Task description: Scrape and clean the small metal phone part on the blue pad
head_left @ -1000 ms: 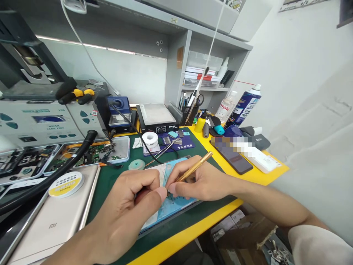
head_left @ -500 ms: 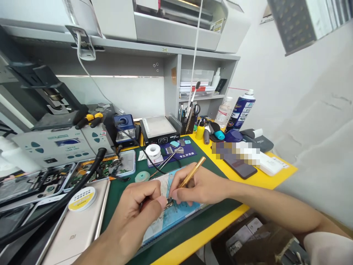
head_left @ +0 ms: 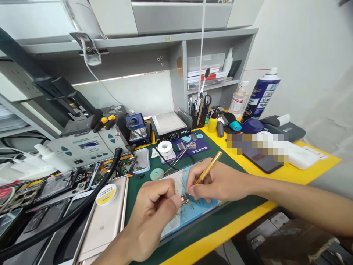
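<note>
Between thumb and bent fingers, my left hand (head_left: 154, 211) pinches a small circuit board (head_left: 185, 200), most of it hidden by the fingers. My right hand (head_left: 212, 182) grips a gold-coloured, pen-like tool (head_left: 209, 168) much as one holds a pencil. Its lower end is covered by my fingers, close to the board; whether it touches cannot be made out. Both hands are over a blue and whitish work pad (head_left: 197, 211), which lies on the green mat (head_left: 231, 211).
Left of the pad lie a gold phone back (head_left: 107, 221), a round yellow-white tin (head_left: 107, 194) and a thick black hose (head_left: 107, 180). Behind are a solder spool (head_left: 164, 147), tweezers (head_left: 180, 154) and a heating plate (head_left: 169, 125). A dark phone (head_left: 260, 160) rests at right.
The view has shifted, so the bench and both hands appear farther right. The small board shows a little more between the hands. Both grips look the same.
</note>
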`<state>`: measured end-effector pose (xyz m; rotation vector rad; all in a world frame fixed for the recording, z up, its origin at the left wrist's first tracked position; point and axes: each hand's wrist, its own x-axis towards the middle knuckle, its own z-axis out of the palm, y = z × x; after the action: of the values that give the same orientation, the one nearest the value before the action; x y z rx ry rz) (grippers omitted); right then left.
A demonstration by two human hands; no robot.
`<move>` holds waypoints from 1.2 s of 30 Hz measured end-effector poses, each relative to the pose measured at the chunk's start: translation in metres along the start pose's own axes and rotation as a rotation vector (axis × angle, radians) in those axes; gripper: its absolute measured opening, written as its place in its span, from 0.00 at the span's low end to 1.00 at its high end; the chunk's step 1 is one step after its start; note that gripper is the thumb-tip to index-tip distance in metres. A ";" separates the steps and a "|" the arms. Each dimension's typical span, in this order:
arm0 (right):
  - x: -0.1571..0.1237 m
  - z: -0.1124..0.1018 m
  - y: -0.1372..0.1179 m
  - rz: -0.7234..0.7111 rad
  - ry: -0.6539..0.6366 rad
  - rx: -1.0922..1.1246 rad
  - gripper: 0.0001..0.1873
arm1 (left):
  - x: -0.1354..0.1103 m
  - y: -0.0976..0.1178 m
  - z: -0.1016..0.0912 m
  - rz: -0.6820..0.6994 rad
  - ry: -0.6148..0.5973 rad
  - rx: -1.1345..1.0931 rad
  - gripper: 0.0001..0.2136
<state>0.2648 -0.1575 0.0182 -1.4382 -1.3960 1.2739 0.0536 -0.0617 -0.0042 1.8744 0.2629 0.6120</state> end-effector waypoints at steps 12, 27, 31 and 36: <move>0.000 -0.002 0.000 0.019 0.009 0.007 0.01 | 0.000 0.000 0.001 0.000 0.000 -0.006 0.19; 0.000 -0.002 -0.001 0.035 -0.006 0.002 0.02 | 0.005 0.002 0.006 -0.021 0.034 -0.003 0.20; 0.001 -0.002 -0.002 0.041 -0.013 -0.012 0.03 | 0.008 0.004 0.009 -0.014 0.039 0.000 0.19; 0.000 -0.002 -0.005 0.032 -0.015 -0.031 0.02 | 0.010 0.008 0.009 0.018 0.057 0.024 0.18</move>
<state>0.2653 -0.1569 0.0233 -1.4801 -1.4132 1.2917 0.0657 -0.0676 0.0038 1.8859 0.2923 0.6775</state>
